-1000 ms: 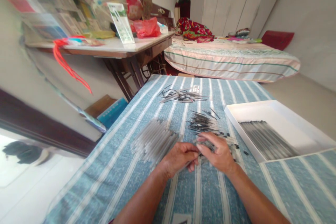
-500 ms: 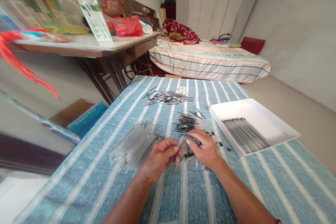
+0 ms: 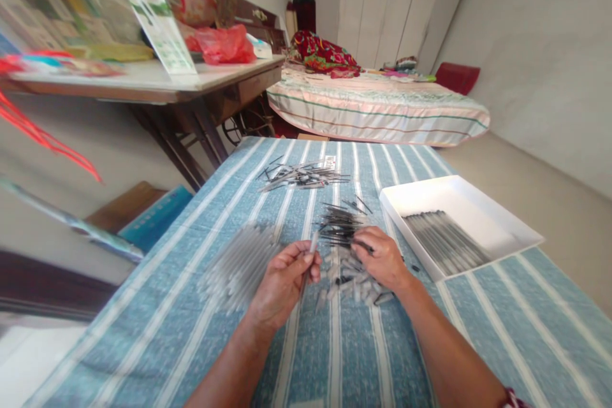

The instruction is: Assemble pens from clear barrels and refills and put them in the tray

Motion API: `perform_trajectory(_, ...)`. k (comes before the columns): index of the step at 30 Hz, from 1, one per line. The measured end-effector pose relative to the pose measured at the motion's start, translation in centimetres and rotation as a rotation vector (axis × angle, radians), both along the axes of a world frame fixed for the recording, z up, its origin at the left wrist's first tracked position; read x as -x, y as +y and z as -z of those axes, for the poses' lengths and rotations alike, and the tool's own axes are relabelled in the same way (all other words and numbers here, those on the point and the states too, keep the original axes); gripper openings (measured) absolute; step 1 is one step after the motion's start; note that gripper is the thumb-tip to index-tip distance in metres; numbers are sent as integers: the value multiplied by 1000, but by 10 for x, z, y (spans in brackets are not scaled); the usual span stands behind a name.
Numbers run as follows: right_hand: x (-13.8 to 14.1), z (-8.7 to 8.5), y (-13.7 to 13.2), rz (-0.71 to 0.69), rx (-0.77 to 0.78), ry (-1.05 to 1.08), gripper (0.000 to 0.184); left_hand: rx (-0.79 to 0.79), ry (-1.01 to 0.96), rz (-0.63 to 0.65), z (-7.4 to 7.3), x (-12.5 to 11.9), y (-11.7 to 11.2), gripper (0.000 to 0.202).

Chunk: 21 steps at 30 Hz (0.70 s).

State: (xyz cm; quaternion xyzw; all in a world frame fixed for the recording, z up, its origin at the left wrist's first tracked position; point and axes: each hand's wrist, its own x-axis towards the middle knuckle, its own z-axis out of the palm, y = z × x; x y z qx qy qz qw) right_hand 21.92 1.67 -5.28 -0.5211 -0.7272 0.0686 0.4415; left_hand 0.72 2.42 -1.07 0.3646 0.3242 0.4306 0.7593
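1. Head view: at the centre of the frame, a slim, translucent tube (image 3: 313,243) is gripped by the left hand (image 3: 283,280), with its top end exposed and leaning slightly right.
2. The right hand (image 3: 383,260) is placed right of centre, fingers curled beside a pile of thin dark rods (image 3: 338,223); whether anything is pinched cannot be told.
3. The tube is best held firmly without squeezing, its end left uncovered; small pieces are best taken singly, so neighbours are not scattered.
4. The tube is whitish above the fist, greyer below; similar grey tubes (image 3: 241,261) are bundled left of centre.
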Motion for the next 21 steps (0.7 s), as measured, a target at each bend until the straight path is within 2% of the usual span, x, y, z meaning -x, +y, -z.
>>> perform_trajectory(4,-8,0,0,-34,54,-2,11,1,1,0,-1,0,-1,22)
perform_trajectory(9,-6,-6,-3,-118,88,-93,9,1,-2,22,1,0,-2,16)
perform_trajectory(13,-3,-9,-4,-169,85,-184,7,-19,-19,22,2,0,-1,12)
perform_trajectory(21,6,-8,-5,-208,82,-221,8,-36,17,-1,3,0,-2,12)
